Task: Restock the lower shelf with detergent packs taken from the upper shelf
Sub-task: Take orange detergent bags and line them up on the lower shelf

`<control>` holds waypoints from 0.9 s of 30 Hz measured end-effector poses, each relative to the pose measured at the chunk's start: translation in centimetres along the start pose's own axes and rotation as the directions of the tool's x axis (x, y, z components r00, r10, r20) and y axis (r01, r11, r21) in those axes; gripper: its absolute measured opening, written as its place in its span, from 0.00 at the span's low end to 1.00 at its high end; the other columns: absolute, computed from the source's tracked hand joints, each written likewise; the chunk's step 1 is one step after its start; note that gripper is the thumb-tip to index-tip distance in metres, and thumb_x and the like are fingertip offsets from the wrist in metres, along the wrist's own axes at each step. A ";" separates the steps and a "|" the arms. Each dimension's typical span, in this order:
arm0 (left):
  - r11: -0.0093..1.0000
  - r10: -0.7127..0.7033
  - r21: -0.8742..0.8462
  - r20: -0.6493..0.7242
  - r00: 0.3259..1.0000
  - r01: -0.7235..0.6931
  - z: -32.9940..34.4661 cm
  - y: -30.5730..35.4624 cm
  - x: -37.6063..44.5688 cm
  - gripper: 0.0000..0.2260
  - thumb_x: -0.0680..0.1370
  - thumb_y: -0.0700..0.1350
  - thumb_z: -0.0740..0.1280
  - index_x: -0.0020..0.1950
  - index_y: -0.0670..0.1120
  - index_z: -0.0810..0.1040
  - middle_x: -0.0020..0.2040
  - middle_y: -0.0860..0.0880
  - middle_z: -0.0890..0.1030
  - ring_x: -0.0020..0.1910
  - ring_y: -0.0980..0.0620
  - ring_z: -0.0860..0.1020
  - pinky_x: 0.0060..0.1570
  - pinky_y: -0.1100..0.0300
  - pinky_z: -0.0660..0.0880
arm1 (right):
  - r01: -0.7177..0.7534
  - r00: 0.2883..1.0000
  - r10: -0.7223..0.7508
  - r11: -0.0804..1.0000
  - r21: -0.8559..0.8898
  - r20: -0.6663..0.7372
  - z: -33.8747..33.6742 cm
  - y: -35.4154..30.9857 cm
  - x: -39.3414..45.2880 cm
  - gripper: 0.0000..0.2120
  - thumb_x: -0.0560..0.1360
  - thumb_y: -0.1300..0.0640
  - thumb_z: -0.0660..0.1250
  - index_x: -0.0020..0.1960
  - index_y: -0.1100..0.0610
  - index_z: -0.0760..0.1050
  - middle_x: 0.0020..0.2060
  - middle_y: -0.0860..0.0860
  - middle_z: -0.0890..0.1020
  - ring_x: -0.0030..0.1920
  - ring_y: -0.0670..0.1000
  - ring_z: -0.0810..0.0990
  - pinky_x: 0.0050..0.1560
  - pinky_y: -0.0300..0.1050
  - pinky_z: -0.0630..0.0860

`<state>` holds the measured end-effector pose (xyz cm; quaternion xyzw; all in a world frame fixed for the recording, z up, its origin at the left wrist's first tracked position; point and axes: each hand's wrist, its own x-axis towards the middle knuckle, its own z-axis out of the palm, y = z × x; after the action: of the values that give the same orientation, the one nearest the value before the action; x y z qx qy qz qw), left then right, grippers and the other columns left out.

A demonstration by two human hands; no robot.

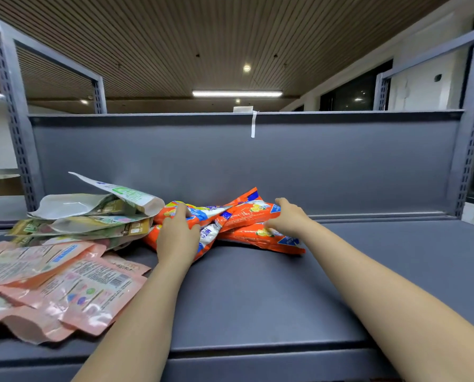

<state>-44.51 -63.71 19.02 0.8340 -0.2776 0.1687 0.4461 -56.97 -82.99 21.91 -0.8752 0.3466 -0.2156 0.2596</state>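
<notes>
Several orange detergent packs (pixel 247 216) lie in a small heap near the back of the grey upper shelf (pixel 258 293). My left hand (pixel 176 235) grips the left packs of the heap, its fingers curled over an orange and white pack (pixel 202 213). My right hand (pixel 288 217) grips the right end of another orange pack, with a lower pack (pixel 263 239) lying under it. Both forearms reach in from the front edge. The lower shelf is out of view.
A pile of green and white pouches (pixel 98 213) lies left of the heap. Pink pouches (pixel 65 285) spread over the shelf's front left. A grey back panel (pixel 230 161) closes the rear, and perforated uprights (pixel 12 119) stand at both sides.
</notes>
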 end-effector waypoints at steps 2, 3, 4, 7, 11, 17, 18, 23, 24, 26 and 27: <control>1.000 0.024 0.017 -0.040 0.999 -0.023 0.0 0.0 0.0 0.05 0.77 0.40 0.62 0.53 0.45 0.70 0.52 0.40 0.77 0.51 0.40 0.73 0.43 0.53 0.66 | 0.012 1.000 -0.012 1.000 0.012 0.011 0.7 -0.2 0.6 0.39 0.72 0.55 0.68 0.77 0.48 0.52 0.72 0.57 0.64 0.68 0.58 0.68 0.60 0.51 0.72; 0.999 0.033 0.009 -0.070 0.997 -0.033 0.0 -0.1 0.0 0.05 0.77 0.39 0.62 0.52 0.44 0.71 0.51 0.40 0.78 0.50 0.40 0.73 0.42 0.53 0.65 | 0.014 1.000 -0.014 1.000 0.007 0.004 1.1 -0.3 1.0 0.40 0.72 0.53 0.68 0.77 0.46 0.51 0.73 0.58 0.61 0.70 0.59 0.65 0.65 0.55 0.69; 0.999 0.040 -0.014 -0.105 0.994 -0.042 -0.2 -0.1 -0.1 0.04 0.77 0.39 0.62 0.51 0.43 0.71 0.50 0.40 0.78 0.49 0.40 0.73 0.42 0.52 0.65 | 0.006 1.000 -0.006 1.000 -0.007 -0.004 1.3 -0.3 1.3 0.40 0.72 0.52 0.68 0.77 0.43 0.50 0.75 0.58 0.58 0.72 0.60 0.62 0.68 0.59 0.66; 0.993 0.068 -0.073 -0.245 0.967 -0.088 -0.8 0.5 -0.5 0.02 0.76 0.39 0.63 0.47 0.43 0.71 0.46 0.43 0.77 0.46 0.39 0.73 0.44 0.50 0.67 | -0.023 1.000 0.023 0.999 -0.027 0.002 1.8 -0.3 2.2 0.39 0.71 0.48 0.67 0.76 0.38 0.51 0.76 0.58 0.54 0.72 0.63 0.62 0.69 0.64 0.63; 0.964 0.244 0.007 -0.406 0.881 -0.264 -1.5 2.7 -1.9 0.08 0.71 0.48 0.61 0.43 0.45 0.74 0.38 0.48 0.73 0.38 0.42 0.72 0.45 0.52 0.64 | 0.006 1.000 -0.003 0.996 0.086 -0.030 2.0 0.3 2.7 0.31 0.71 0.48 0.70 0.72 0.44 0.64 0.65 0.58 0.67 0.60 0.59 0.74 0.61 0.53 0.73; 0.836 0.548 0.138 -0.263 0.794 -0.531 -1.5 3.6 -3.3 0.14 0.69 0.56 0.58 0.34 0.47 0.74 0.30 0.53 0.72 0.33 0.46 0.73 0.41 0.54 0.57 | 0.059 0.983 -0.042 0.994 0.090 -0.178 1.0 1.0 1.7 0.16 0.69 0.53 0.75 0.55 0.52 0.76 0.60 0.58 0.72 0.60 0.58 0.72 0.52 0.43 0.67; 0.822 0.567 0.096 -0.243 0.787 -0.562 -1.5 3.7 -3.4 0.16 0.70 0.56 0.57 0.32 0.47 0.74 0.29 0.53 0.71 0.33 0.46 0.73 0.41 0.54 0.58 | 0.075 0.978 -0.055 0.993 0.092 -0.201 0.7 1.2 1.1 0.13 0.69 0.53 0.75 0.52 0.52 0.77 0.59 0.58 0.72 0.60 0.58 0.72 0.51 0.43 0.67; 0.928 0.367 0.076 -0.334 0.868 -0.364 -1.3 3.6 -2.6 0.12 0.73 0.45 0.60 0.39 0.41 0.80 0.39 0.41 0.78 0.42 0.39 0.74 0.44 0.50 0.67 | 0.142 0.944 -0.118 0.988 0.056 -0.308 -0.9 1.8 -2.1 0.03 0.72 0.58 0.71 0.41 0.55 0.78 0.47 0.53 0.76 0.52 0.55 0.75 0.45 0.44 0.68; 0.957 0.286 0.130 -0.273 0.919 -0.259 -1.2 3.3 -2.2 0.13 0.75 0.47 0.60 0.49 0.41 0.82 0.49 0.40 0.80 0.51 0.39 0.74 0.51 0.49 0.67 | 0.147 0.940 -0.127 0.988 0.038 -0.318 -1.2 1.9 -2.8 0.03 0.72 0.58 0.71 0.41 0.56 0.78 0.45 0.52 0.74 0.50 0.54 0.74 0.44 0.44 0.67; 0.963 0.141 0.247 -0.135 0.981 -0.104 -0.8 2.5 -1.6 0.20 0.78 0.51 0.61 0.67 0.43 0.74 0.67 0.43 0.72 0.66 0.41 0.66 0.63 0.49 0.61 | 0.156 0.937 -0.144 0.988 0.013 -0.318 -1.9 2.1 -4.1 0.03 0.72 0.58 0.71 0.41 0.56 0.78 0.45 0.50 0.72 0.48 0.51 0.71 0.45 0.44 0.67; 0.956 0.085 0.287 -0.099 0.991 -0.054 -0.8 2.2 -1.5 0.24 0.77 0.54 0.61 0.71 0.44 0.69 0.71 0.43 0.68 0.69 0.41 0.63 0.65 0.49 0.59 | 0.157 0.938 -0.146 0.988 0.009 -0.314 -2.2 2.3 -4.7 0.03 0.72 0.58 0.71 0.41 0.56 0.78 0.45 0.50 0.72 0.47 0.50 0.71 0.45 0.45 0.69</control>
<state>-47.06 -63.60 20.10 0.8684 -0.2545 0.2684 0.3302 -62.45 -81.73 21.32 -0.8496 0.3112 -0.3765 0.1989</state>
